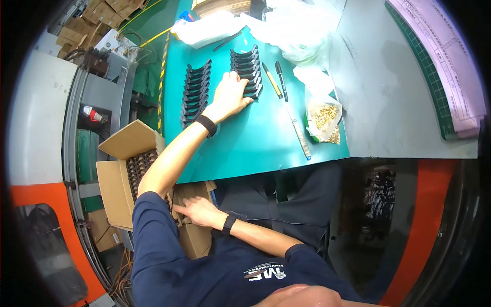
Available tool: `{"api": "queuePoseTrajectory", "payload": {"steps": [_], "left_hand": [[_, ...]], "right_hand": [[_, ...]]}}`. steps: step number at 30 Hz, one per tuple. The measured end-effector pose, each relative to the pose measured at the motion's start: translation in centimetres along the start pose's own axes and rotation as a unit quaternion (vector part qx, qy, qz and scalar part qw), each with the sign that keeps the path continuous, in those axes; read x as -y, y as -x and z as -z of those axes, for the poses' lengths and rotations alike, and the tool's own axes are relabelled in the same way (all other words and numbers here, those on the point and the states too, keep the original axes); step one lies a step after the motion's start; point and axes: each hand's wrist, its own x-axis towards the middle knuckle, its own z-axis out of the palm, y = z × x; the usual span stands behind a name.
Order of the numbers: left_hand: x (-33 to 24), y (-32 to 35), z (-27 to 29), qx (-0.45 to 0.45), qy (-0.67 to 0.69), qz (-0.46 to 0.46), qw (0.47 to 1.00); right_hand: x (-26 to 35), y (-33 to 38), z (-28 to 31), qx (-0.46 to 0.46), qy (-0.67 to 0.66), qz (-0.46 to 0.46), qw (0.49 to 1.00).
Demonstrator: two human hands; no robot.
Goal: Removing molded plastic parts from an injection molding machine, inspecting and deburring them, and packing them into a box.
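My left hand (231,96) reaches over the green table mat, its fingers curled onto the near end of a row of black curved parts (245,60). The thumb lies beside the lowest pieces; the exact grip is partly hidden by the hand. Left of it stands a second row of black curved parts (197,89), nested one behind another. Below the table edge, my right hand (201,211) is over an open cardboard box (197,239) with its fingers stretched out. Nothing shows in that hand.
Another open carton (115,192) holds many dark parts at left. On the green mat (245,148) lie pens (282,82), a long thin tool (300,137) and a bag of small brass-coloured pieces (323,117). White plastic bags (302,30) sit at the back.
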Motion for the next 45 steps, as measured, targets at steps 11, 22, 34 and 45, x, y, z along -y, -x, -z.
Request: {"api": "queuePoseTrajectory", "payload": {"steps": [11,22,34,45], "left_hand": [[1.6,-1.4,1.4,0.031,0.003,-0.056,0.998],[3.0,-5.9,1.4,0.142,-0.058,-0.161,0.975],[4.1,3.4,10.9,-0.105,0.243,-0.037,0.964],[13.8,32.4,21.3,-0.302,0.617,0.341,0.642]], "right_hand": [[-0.9,-0.1,-0.2,-0.018,-0.041,0.019,0.999],[-0.7,-0.2,-0.4,-0.01,-0.031,0.012,0.999],[-1.1,-1.2,0.0,0.04,-0.085,0.047,0.995],[0.4,-0.8,-2.3,-0.024,-0.115,-0.013,0.993]]}}
